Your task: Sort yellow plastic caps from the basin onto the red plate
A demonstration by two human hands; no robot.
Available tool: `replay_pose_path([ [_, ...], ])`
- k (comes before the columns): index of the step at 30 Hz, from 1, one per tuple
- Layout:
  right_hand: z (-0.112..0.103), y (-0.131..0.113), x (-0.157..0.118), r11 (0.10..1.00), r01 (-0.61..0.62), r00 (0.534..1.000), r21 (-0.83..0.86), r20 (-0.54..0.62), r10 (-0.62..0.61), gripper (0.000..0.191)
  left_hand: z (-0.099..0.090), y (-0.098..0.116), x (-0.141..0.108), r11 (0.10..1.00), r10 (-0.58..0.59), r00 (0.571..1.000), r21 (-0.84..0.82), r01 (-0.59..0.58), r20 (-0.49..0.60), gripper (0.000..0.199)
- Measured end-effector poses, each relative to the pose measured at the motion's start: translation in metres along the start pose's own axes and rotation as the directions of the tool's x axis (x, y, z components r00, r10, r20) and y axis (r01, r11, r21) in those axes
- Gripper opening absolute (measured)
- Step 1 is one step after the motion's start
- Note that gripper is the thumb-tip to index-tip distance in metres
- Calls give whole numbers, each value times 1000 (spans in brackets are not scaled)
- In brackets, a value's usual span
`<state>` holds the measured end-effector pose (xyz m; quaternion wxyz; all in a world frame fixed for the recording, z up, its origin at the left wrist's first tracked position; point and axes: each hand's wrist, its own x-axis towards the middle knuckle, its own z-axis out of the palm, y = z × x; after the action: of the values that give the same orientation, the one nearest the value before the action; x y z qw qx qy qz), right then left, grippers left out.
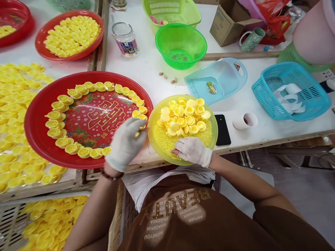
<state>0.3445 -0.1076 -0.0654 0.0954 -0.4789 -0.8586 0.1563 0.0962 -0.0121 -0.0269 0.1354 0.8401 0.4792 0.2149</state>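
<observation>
My left hand [127,143], in a white glove, is over the right rim of a big red tray [36,125]. Its fingers curl round a bit of yellow, apparently a small yellow plastic cup [137,134], mostly hidden. A ring of paired yellow cups [72,149] lines the tray. My right hand [192,150], also gloved, dips into the near side of a yellow bowl [214,134]. Its fingers are bent together among small yellow pellets [164,139]; what they grip is hidden. Loose yellow cups [183,116] are heaped at the bowl's far side.
Behind the bowl are a blue scoop [222,80] and a green basin [180,47]. A black phone [222,130], a paper cup [244,121] and a blue basket [290,87] lie rightward. Many yellow pieces [15,122] cover the left table; a glass jar [125,38] stands farther back.
</observation>
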Motion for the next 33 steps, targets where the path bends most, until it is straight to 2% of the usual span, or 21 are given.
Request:
replay_pose_path([
  [3,-3,7,3,945,-51,989,322,-117,94,46,33,42,15,997,78,995,-33,-76,58,19],
  [5,-7,11,4,811,-96,955,577,-178,239,47,50,57,21,996,90,994,-28,-88,62,16],
  [8,-13,13,5,457,-108,857,883,-151,494,52,61,61,14,987,162,985,-33,-160,66,13],
  [11,-17,13,9,63,3,773,998,-42,633,54,60,53,-12,948,319,945,-5,-319,71,16],
  [12,-18,12,11,-32,41,758,999,-10,653,55,59,51,-21,933,360,930,-1,-361,73,15],
  [14,-19,11,17,-151,89,743,984,36,668,55,58,48,-37,930,367,928,-23,-367,58,6],
  [16,-21,8,25,-198,119,737,973,47,674,55,58,49,-46,959,282,959,-35,-282,-4,18],
  [18,-24,3,35,-199,148,726,969,30,687,55,59,56,-47,984,176,983,-1,-176,-53,32],
  [20,-27,-2,44,-176,174,708,969,1,706,56,60,64,-42,991,120,992,57,-118,-32,35],
  [25,-25,-13,57,-139,227,700,964,-62,711,58,60,78,-32,989,75,991,116,-88,114,20],
  [29,-18,-15,58,-113,260,701,959,-107,705,56,61,77,-33,989,76,990,118,-90,118,18],
  [33,-19,-12,55,-120,230,691,966,-75,719,59,63,76,-34,989,90,991,105,-100,96,22],
])
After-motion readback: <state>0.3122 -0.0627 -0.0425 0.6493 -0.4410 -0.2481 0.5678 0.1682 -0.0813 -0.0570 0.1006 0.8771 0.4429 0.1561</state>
